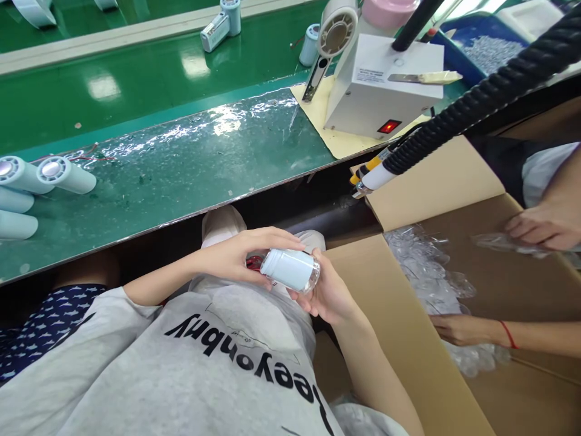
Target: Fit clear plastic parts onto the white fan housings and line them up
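A light blue cylinder [290, 269] is held between my two hands above my lap, lying on its side. Its right end sits in a clear plastic cover [314, 275]. Red wires [255, 262] show at its left end, partly hidden by my fingers. My left hand [238, 257] curls round the left end, thumb below and fingers above. Round the clear-covered end, my right hand [331, 290] grips with its fingers underneath.
Several blue cylinders [68, 175] lie at the bench's left. A white device [385, 85] with a lit red switch stands back right, near a black corrugated hose [476, 106]. Another person's hands [540, 225] reach into a cardboard box [521, 290] of clear plastic pieces [422, 272].
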Motion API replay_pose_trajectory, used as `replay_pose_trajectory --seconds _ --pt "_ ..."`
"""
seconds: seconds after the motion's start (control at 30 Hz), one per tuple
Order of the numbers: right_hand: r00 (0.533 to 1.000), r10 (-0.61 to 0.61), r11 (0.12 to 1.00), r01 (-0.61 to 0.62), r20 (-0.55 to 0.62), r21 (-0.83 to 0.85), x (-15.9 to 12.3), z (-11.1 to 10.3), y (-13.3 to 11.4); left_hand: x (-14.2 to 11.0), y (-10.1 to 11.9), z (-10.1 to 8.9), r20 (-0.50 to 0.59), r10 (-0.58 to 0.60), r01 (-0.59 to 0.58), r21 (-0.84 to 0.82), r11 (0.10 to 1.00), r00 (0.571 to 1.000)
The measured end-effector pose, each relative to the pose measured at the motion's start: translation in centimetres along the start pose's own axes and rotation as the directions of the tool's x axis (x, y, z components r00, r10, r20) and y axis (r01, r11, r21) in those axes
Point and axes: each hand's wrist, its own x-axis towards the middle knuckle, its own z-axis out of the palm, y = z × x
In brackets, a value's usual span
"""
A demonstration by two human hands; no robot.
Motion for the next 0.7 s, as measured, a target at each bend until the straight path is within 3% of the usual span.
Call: replay_pose_trajectory --seconds 0.17,0.27,0.3,0.37,0.43,0.5,0.53,0.57,0.6,0.63,0.7 --pt "0.998 -0.001 0.996 0.007 0.065 -0.092 0.1 -0.3 0.0 0.0 0.9 0.4 -0.048 -0.118 0.117 -0.011 0.993 0.992" --pt "0.979 -0.199 0.950 0.201 0.031 -0.240 -0.1 -0.5 0.3 -0.1 1.4 0.5 -0.078 -0.251 0.244 -0.089 0.966 0.965" --pt "0.947 -0.321 0.901 0.310 0.013 -0.303 -0.2 -0.6 0.5 -0.1 1.6 0.5 -0.088 -0.290 0.279 -0.121 0.953 0.953" --pt "0.810 -0.586 0.718 0.530 0.019 -0.452 -0.4 -1.1 0.9 -0.2 1.7 0.6 -0.096 -0.356 0.334 -0.191 0.923 0.930" --pt "0.613 -0.781 0.421 0.658 0.120 -0.624 -0.4 -1.7 1.2 -0.3 1.7 0.7 -0.087 -0.400 0.366 -0.268 0.892 0.912" --pt "0.433 -0.848 0.072 0.665 0.306 -0.743 -0.4 -2.4 1.3 -0.3 1.7 0.7 -0.065 -0.431 0.388 -0.327 0.861 0.900" --pt "0.371 -0.843 -0.075 0.637 0.390 -0.767 -0.4 -2.7 1.3 -0.4 1.6 0.7 -0.051 -0.442 0.400 -0.341 0.850 0.896" --pt "0.332 -0.827 -0.178 0.609 0.453 -0.773 -0.4 -2.8 1.2 -0.4 1.6 0.7 -0.036 -0.453 0.414 -0.346 0.842 0.891" --pt "0.318 -0.815 -0.227 0.593 0.484 -0.773 -0.4 -2.9 1.2 -0.4 1.5 0.6 -0.021 -0.458 0.424 -0.343 0.838 0.888" --pt "0.327 -0.814 -0.220 0.592 0.481 -0.775 -0.5 -2.9 1.1 -0.4 1.5 0.6 -0.009 -0.457 0.429 -0.334 0.840 0.889" --pt "0.402 -0.828 -0.063 0.626 0.391 -0.777 -0.7 -2.6 1.0 -0.4 1.5 0.4 0.007 -0.425 0.406 -0.314 0.858 0.905"
